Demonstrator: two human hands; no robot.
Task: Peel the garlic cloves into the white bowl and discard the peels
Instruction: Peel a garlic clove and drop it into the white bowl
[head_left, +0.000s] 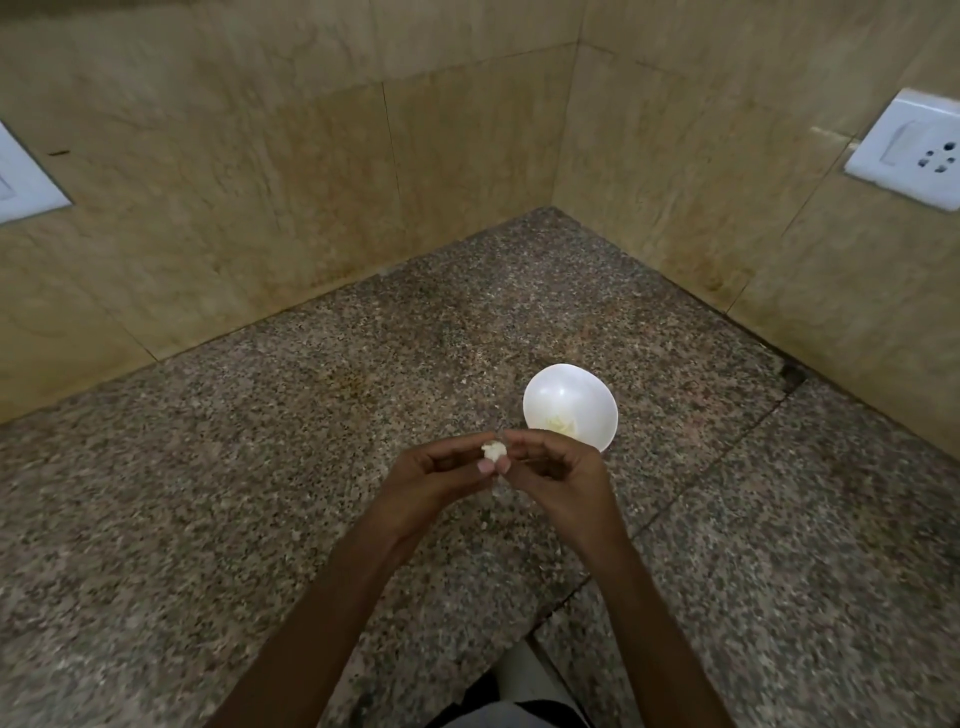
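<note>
A small white garlic clove (492, 450) is held above the speckled granite counter, just in front of the white bowl (570, 395). My left hand (441, 470) pinches the clove between its fingertips. My right hand (556, 467) meets it from the right, with thumb and fingertips on the same clove. The bowl stands upright behind my right hand, with a few pale peeled cloves (561, 425) lying at its bottom. A pale scrap, perhaps peel, shows on the counter just under my hands, partly hidden.
The granite counter (260, 493) fills a corner between two beige tiled walls. A white socket plate (909, 148) is on the right wall and another white plate (21, 182) on the left wall. The counter's front edge runs near the bottom centre.
</note>
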